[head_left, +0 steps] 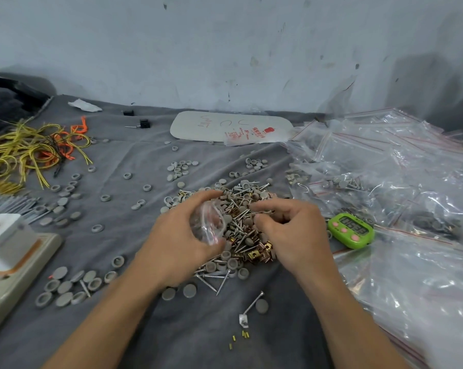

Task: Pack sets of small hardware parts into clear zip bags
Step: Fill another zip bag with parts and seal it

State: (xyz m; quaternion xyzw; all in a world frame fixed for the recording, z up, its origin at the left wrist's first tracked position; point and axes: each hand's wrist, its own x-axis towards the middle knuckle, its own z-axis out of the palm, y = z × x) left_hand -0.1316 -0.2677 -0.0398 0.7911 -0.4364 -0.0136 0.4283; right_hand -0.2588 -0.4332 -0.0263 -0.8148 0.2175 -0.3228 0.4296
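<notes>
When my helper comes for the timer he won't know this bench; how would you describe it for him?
Look to the heap of clear zip bags covering the right side of the grey cloth. At its near-left edge, just right of the right hand, lies the timer. It is the only bright green thing there, with pink buttons and a digit display.

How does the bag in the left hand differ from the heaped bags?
The held bag is crumpled in the left hand; the heaped bags lie loose on the cloth. Some heaped bags hold parts; the held bag's contents are unclear. Both are clear with red strips.
</notes>
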